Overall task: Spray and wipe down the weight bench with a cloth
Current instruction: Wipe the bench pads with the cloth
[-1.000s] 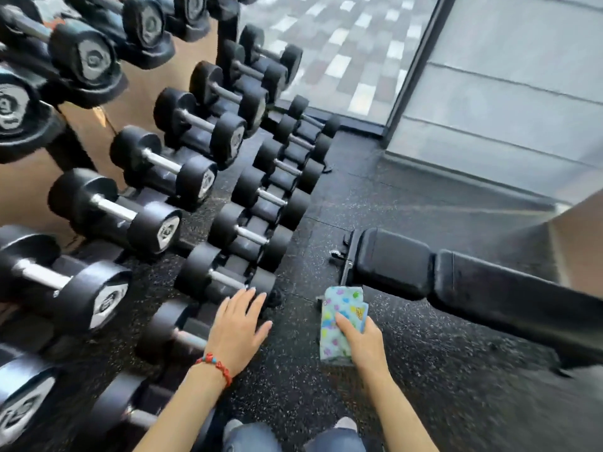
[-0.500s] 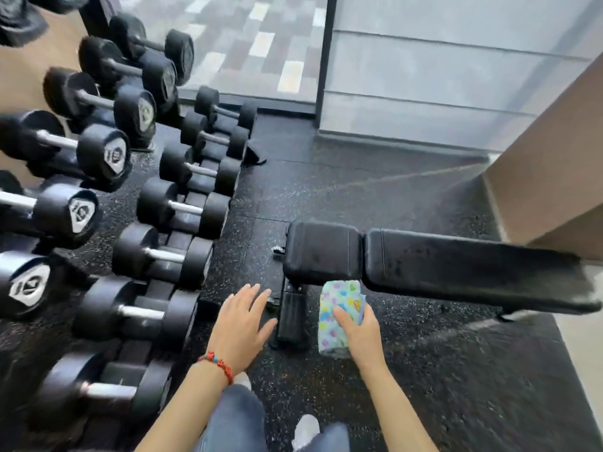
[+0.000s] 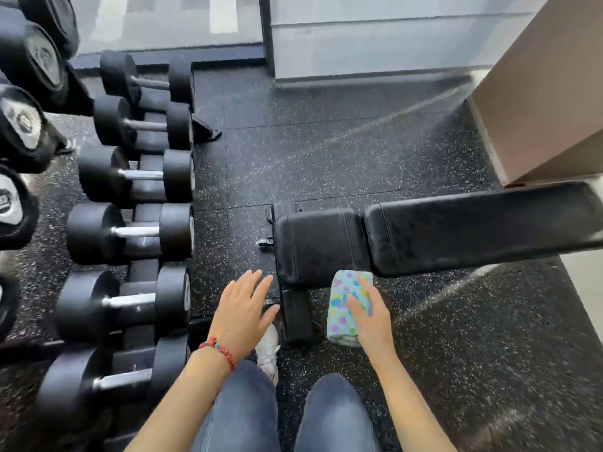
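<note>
A black padded weight bench lies flat across the right half of the view, its short seat pad nearest me. My right hand holds a folded pale-blue cloth with coloured spots, just below the seat pad's front edge. My left hand hovers flat with fingers spread, left of the bench foot, holding nothing. A red bead bracelet sits on that wrist. No spray bottle is in view.
A rack of black dumbbells fills the left side. A brown wall corner stands at the right behind the bench. Black speckled rubber floor spreads beyond. My knees in jeans and a white shoe are below.
The view has swung right and nearer to the bench, so the dumbbells slid left and the bench now sits centre-right. The cloth in my right hand has come up against the seat pad's front edge.
</note>
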